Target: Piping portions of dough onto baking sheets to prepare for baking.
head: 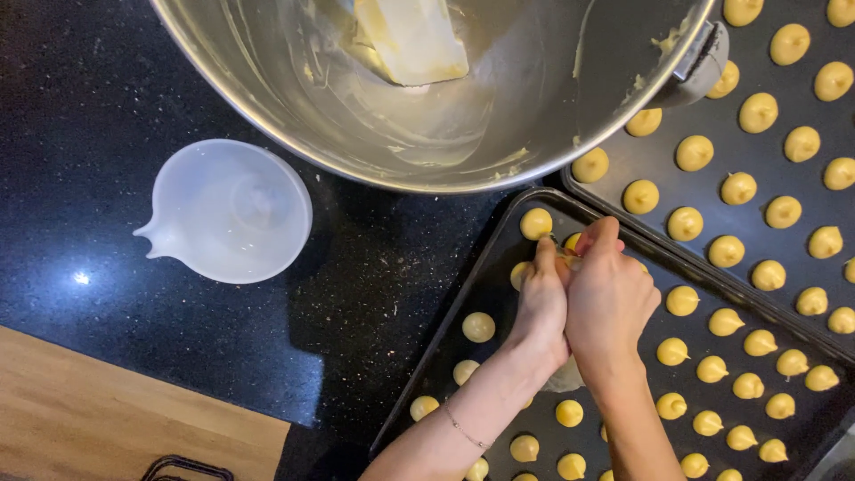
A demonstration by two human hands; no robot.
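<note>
We note left hand [541, 307] and right hand [609, 298] clenched together on a piping bag [565, 376]; yellow dough mounds [478, 327] dot the near tray [445, 334]. Steel bowl [427, 107] above.

No packages, labels, signs, screens visible, seemingly.

Bright, even overhead light. Glare on steel bowl [427, 134]; small specular spot on black counter [82, 278]. Bowl's soft shadow falls downward. Focus sharp throughout.

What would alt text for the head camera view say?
Two hands, left and right, pressed together over a dark baking tray dotted with yellow dough mounds, beside a large steel mixing bowl and a white plastic jug.
</note>
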